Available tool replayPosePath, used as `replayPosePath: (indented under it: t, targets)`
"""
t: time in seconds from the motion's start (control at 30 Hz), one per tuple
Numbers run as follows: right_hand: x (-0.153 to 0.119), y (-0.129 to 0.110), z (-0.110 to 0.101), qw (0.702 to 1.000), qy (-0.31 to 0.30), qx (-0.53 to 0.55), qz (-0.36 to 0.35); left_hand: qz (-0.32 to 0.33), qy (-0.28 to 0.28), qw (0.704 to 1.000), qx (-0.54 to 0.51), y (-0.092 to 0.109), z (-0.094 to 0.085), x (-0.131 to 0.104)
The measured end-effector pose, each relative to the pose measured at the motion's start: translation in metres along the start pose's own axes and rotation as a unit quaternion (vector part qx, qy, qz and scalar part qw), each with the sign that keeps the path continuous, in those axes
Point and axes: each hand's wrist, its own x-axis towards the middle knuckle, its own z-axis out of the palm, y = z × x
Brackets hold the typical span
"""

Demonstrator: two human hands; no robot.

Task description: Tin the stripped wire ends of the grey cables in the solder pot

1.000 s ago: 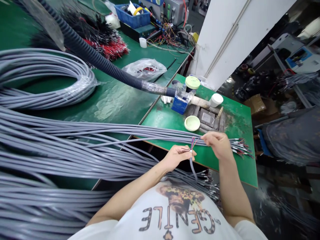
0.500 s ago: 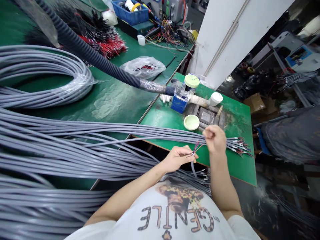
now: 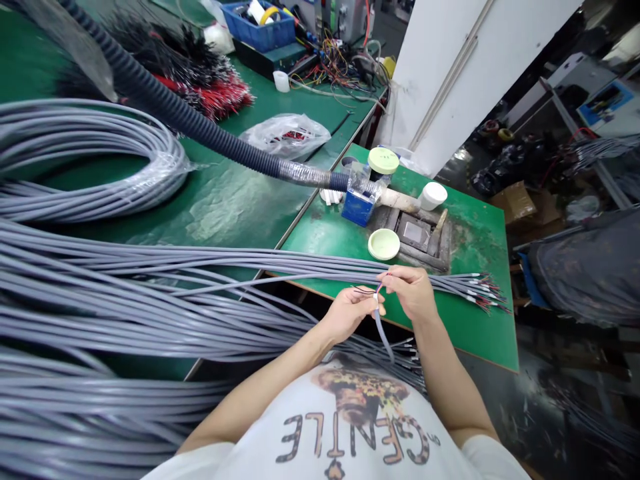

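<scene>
My left hand [image 3: 350, 312] pinches the stripped end of a grey cable [image 3: 384, 337], whose jacket hangs down toward my shirt. Thin coloured wires [image 3: 379, 287] fan out from that end, with dark ones lying over my left fingers. Closed on some of these wires is my right hand [image 3: 411, 291], its fingertips just above and right of the left ones. Behind both hands, a bundle of grey cables [image 3: 320, 261] runs across the green bench, its stripped ends [image 3: 483, 291] lying to the right. More cable ends [image 3: 407, 353] hang in front of my shirt.
A solder pot [image 3: 417, 233] is set in the green board, with a pale green dish [image 3: 383, 244] and white cup [image 3: 433, 196] beside it. A ribbed hose [image 3: 210, 137] crosses overhead. Coiled grey cable [image 3: 165, 167] lies on the left; a white cabinet [image 3: 440, 73] stands behind.
My right hand has come left and down from beside the solder pot to the wires at my left hand. My left hand has shifted slightly left, still holding the cable.
</scene>
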Motion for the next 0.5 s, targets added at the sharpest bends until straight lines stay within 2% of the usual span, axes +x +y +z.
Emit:
replayPosePath:
  t: [0.17,0.37,0.5]
  targets:
    - [-0.005,0.013,0.008,0.997,0.073,0.002,-0.03,-0.002,0.014,0.997,-0.081,0.003,-0.002,0.002]
    - [-0.011,0.017,0.0,0.995,0.076,-0.044,-0.044,-0.003,0.013,0.994,-0.104,0.003,-0.005,0.006]
    - [-0.017,0.011,-0.013,0.977,0.098,-0.139,-0.129,0.006,0.035,0.995,-0.092,0.005,-0.003,0.009]
